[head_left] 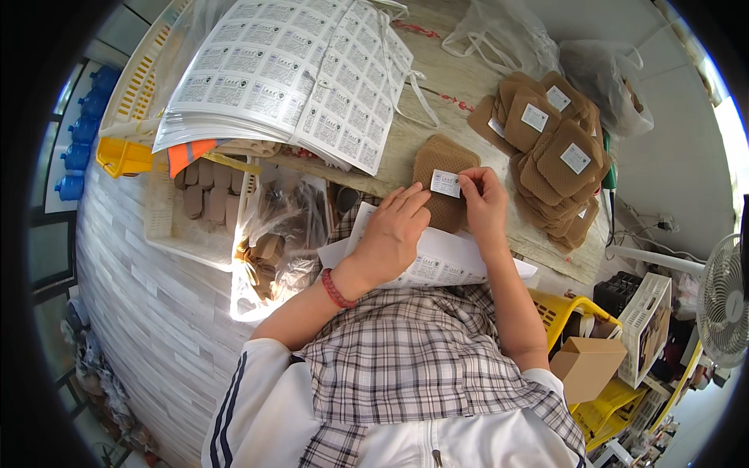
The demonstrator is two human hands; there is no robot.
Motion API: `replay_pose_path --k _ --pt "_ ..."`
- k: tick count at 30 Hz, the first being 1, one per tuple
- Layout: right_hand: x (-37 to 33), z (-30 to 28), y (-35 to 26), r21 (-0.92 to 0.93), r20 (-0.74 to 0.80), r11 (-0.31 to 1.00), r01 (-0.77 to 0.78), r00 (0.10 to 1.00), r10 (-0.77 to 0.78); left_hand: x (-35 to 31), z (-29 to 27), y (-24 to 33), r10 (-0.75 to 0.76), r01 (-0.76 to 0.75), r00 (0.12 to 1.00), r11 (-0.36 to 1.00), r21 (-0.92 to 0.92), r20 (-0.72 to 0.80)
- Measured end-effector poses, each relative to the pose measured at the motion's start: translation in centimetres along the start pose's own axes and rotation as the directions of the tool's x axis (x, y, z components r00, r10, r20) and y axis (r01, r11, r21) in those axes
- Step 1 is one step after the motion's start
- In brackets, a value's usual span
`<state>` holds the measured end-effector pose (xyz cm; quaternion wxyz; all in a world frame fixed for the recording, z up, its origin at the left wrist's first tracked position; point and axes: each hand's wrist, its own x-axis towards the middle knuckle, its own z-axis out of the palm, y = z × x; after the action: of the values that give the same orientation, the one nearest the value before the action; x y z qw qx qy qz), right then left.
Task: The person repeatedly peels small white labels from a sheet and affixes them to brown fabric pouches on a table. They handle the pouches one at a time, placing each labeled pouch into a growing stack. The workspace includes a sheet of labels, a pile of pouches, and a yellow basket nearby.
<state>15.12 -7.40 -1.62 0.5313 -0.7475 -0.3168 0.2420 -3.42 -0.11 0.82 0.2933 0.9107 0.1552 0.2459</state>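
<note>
A white printed label (445,183) lies across a brown textured pad (446,152) with rounded corners, at the near edge of the table. My right hand (485,204) pinches the label's right edge between thumb and forefinger. On the left, my left hand (394,232) lies with its fingers stretched toward the label's left edge, the tips touching the pad. A sheet of printed labels (437,261) rests on my lap under both wrists. To the right are heaped several brown pads (546,152), some bearing white labels.
A thick stack of label sheets (273,70), tied with white strips, fills the table's left. Plastic bags (507,35) lie at the back. Below left stands a crate (175,218) with brown pieces; at right are a yellow basket (554,308), a cardboard box (587,366) and a fan (722,300).
</note>
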Motion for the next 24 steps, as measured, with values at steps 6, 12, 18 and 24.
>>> replay_pose_path --k 6,12,18,24 --pt "0.0 0.0 -0.6 -0.066 -0.011 0.997 0.035 0.999 -0.036 0.1 0.1 -0.1 -0.001 0.001 1.000 1.000 -0.001 0.002" --pt "-0.2 0.2 -0.9 -0.090 -0.016 0.995 0.052 0.998 -0.054 0.2 0.0 0.0 -0.032 0.032 0.999 0.999 -0.004 0.001" --pt "-0.6 0.5 -1.6 -0.091 -0.033 0.995 0.035 0.999 -0.039 0.8 -0.5 0.3 0.010 -0.012 0.999 0.999 0.039 0.041" --pt "-0.8 0.9 -0.1 -0.261 -0.029 0.943 0.206 0.975 -0.221 0.7 -0.4 0.6 -0.002 -0.008 0.997 0.992 0.129 0.082"
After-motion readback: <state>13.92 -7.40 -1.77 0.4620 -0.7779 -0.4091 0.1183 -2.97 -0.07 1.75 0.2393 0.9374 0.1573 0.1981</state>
